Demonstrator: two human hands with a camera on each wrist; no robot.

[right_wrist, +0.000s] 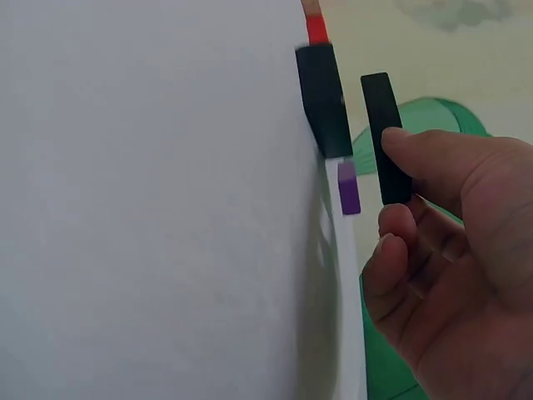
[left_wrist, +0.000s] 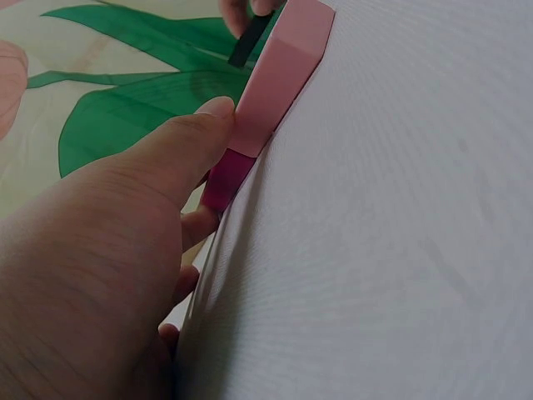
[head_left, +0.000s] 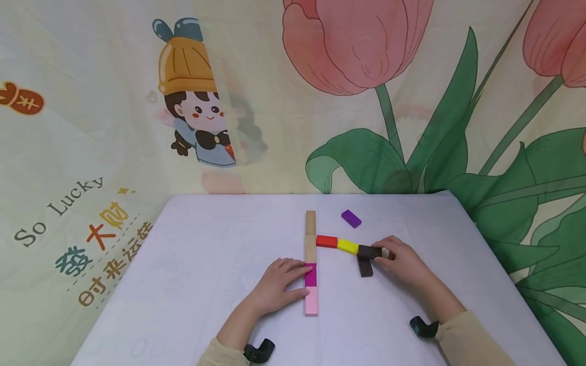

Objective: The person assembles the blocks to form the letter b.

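A pale lilac surface [head_left: 206, 264] stands against a printed backdrop [head_left: 114, 76]. Behind its far edge hang large pink tulips [head_left: 352, 46] with green leaves [head_left: 366, 162], a cartoon child [head_left: 197, 101] in an orange hat, and Chinese lettering [head_left: 105, 254] leftward. Light is soft and even.

Staged recording corner, likely indoors at home or in a studio. A white-covered worktop [head_left: 206, 284] stands against a printed fabric backdrop [head_left: 114, 152]: large tulips [head_left: 357, 46], a cartoon girl [head_left: 197, 101], "So Lucky" lettering. Coloured blocks [head_left: 311, 274] lie on the worktop.
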